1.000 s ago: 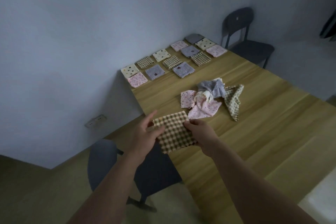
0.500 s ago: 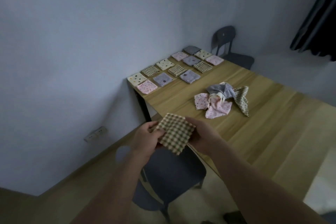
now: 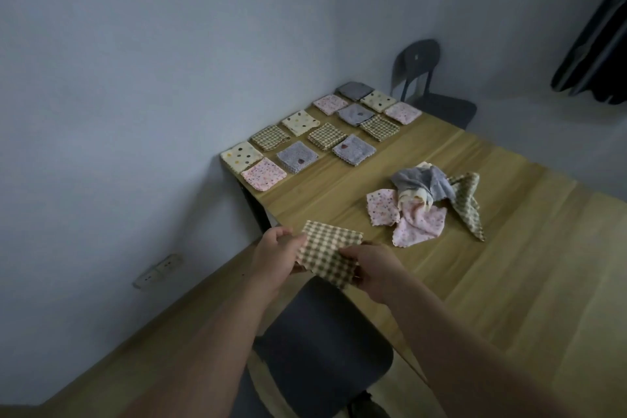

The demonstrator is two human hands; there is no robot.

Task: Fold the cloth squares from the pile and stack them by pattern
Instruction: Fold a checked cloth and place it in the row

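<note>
Head view: two bare forearms reach over the near corner of a light wooden table (image 3: 509, 265).
Checked cloth: a folded olive-and-cream gingham cloth square (image 3: 327, 253), held in the air between both hands, just over the table's corner.
Left hand (image 3: 276, 256): fingers curled round the cloth's left edge.
Right hand (image 3: 373, 270): pinches the cloth's lower right edge.
Pile (image 3: 424, 200): crumpled pink floral, grey and checked cloths, mid-table, well apart from the hands.
Folded squares (image 3: 322, 136): two rows at the table's far end by the wall, in dotted cream, checked, pink and grey.
Dark chair (image 3: 322, 349): below the hands.
</note>
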